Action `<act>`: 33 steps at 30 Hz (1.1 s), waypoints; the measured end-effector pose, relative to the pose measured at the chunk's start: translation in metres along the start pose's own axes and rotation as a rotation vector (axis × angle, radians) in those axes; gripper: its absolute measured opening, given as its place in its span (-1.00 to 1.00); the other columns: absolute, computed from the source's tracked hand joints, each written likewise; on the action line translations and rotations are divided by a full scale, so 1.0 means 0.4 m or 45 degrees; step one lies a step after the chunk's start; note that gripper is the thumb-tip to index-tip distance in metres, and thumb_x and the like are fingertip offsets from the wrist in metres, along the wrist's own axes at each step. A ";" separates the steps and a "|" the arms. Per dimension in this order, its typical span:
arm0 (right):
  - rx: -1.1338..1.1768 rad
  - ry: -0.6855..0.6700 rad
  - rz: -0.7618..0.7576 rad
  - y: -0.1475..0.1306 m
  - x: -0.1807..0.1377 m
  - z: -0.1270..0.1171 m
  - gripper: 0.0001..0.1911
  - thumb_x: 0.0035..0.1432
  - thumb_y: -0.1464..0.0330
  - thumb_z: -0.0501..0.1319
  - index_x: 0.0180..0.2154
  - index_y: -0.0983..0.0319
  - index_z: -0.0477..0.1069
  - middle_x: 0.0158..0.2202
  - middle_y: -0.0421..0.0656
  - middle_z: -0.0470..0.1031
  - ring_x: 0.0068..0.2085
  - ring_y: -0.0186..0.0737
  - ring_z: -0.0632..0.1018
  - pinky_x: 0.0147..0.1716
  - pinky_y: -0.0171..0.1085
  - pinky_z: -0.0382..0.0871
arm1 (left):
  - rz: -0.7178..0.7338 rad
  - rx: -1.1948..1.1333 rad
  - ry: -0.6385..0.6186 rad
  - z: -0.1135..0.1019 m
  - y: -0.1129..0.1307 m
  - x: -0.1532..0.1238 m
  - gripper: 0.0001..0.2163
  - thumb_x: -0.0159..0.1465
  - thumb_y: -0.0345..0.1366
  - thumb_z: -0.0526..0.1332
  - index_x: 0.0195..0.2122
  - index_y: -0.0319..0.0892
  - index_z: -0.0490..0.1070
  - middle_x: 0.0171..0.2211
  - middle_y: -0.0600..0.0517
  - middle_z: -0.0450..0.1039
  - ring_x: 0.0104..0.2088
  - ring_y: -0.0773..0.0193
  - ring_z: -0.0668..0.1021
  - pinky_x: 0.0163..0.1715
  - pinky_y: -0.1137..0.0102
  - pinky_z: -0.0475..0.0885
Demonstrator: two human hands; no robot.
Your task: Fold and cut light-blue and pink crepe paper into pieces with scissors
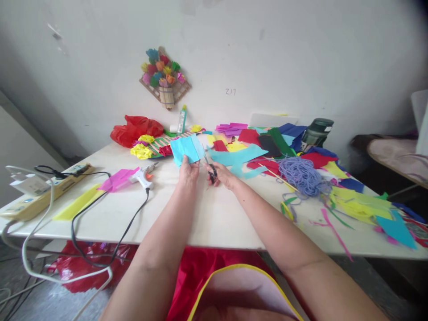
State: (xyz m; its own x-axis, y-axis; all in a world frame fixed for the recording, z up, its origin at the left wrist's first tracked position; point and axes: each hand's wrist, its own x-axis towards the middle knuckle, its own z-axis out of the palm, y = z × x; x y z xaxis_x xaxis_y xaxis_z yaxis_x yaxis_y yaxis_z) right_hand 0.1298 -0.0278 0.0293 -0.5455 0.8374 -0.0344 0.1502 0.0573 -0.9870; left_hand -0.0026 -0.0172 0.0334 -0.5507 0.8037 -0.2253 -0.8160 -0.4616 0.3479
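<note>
My left hand (189,170) is closed on a folded piece of light blue paper (184,149), held up above the white table. In my right hand (221,175) are small scissors with dark handles (211,172). Their blades point up and away from me, close to the paper's right edge; whether they touch it I cannot tell. Behind my right hand lies a longer sheet of light blue paper (239,155). Left of my hands rests a white glue gun (143,178), its black cord running off the table's front edge.
A power strip (43,194) with cables lies at the left, near pink paper (119,179). Purple yarn (299,174) and coloured paper scraps (359,203) cover the right side. A glue bottle (182,119), a red bag (136,130) and a dark jar (317,133) stand along the wall.
</note>
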 end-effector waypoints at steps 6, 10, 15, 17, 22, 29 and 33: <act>-0.022 0.075 -0.012 0.005 0.004 0.010 -0.48 -0.09 -0.08 0.17 -0.32 0.23 0.24 -0.59 -0.24 0.39 -0.65 -0.39 0.44 -0.82 -0.49 0.10 | -0.005 -0.019 -0.062 -0.006 -0.006 0.004 -0.59 0.24 -0.26 0.07 0.12 -0.22 0.13 -0.14 -0.19 0.45 -0.17 0.21 0.52 -0.29 0.34 0.48; -0.025 0.116 -0.024 0.005 0.005 0.013 -0.50 -0.09 -0.07 0.17 -0.35 0.22 0.23 -0.61 -0.25 0.37 -0.66 -0.40 0.42 -0.83 -0.49 0.07 | -0.013 0.015 -0.076 -0.005 -0.005 -0.002 -0.57 0.24 -0.24 0.07 0.13 -0.19 0.13 -0.11 -0.19 0.43 -0.14 0.17 0.51 -0.28 0.31 0.48; -0.030 0.133 -0.028 0.008 0.008 0.012 -0.53 -0.06 -0.04 0.17 -0.35 0.23 0.24 -0.63 -0.28 0.35 -0.69 -0.44 0.39 -0.83 -0.49 0.04 | -0.007 0.034 -0.083 -0.005 -0.006 -0.003 -0.56 0.24 -0.21 0.05 0.14 -0.16 0.12 -0.08 -0.19 0.41 -0.11 0.15 0.50 -0.27 0.28 0.48; -0.039 0.147 -0.027 0.012 0.011 0.010 -0.54 -0.05 -0.03 0.17 -0.35 0.23 0.24 -0.63 -0.29 0.34 -0.69 -0.45 0.38 -0.83 -0.49 0.04 | -0.013 0.016 -0.098 -0.006 -0.007 0.000 -0.57 0.25 -0.22 0.05 0.14 -0.16 0.12 -0.06 -0.19 0.40 -0.10 0.15 0.49 -0.26 0.26 0.48; -0.036 0.166 -0.020 0.021 0.022 0.006 -0.56 -0.07 -0.02 0.19 -0.37 0.22 0.24 -0.64 -0.31 0.33 -0.71 -0.46 0.37 -0.82 -0.49 0.03 | -0.010 -0.011 -0.127 -0.007 -0.007 0.004 -0.59 0.25 -0.24 0.05 0.13 -0.13 0.14 -0.06 -0.17 0.41 -0.09 0.15 0.48 -0.24 0.24 0.47; -0.039 0.193 -0.034 0.022 0.025 0.008 -0.58 -0.07 0.00 0.21 -0.40 0.21 0.24 -0.67 -0.33 0.31 -0.73 -0.45 0.35 -0.84 -0.49 0.01 | -0.015 0.003 -0.088 -0.004 -0.008 0.004 -0.61 0.25 -0.24 0.05 0.11 -0.13 0.16 -0.07 -0.16 0.42 -0.08 0.16 0.48 -0.24 0.27 0.47; -0.049 0.202 -0.042 0.016 0.022 0.008 -0.61 -0.05 0.03 0.21 -0.39 0.22 0.25 -0.67 -0.33 0.30 -0.73 -0.46 0.34 -0.84 -0.49 0.00 | 0.008 -0.009 -0.104 -0.006 -0.011 0.007 -0.62 0.26 -0.26 0.04 0.11 -0.12 0.16 -0.07 -0.15 0.42 -0.08 0.17 0.48 -0.19 0.23 0.45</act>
State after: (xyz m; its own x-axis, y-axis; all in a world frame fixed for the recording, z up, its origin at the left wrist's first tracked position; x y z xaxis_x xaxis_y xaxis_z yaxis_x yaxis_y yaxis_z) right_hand 0.1233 -0.0218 0.0220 -0.4140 0.9099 0.0258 0.1674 0.1040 -0.9804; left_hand -0.0009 -0.0139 0.0292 -0.5399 0.8286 -0.1484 -0.8141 -0.4692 0.3422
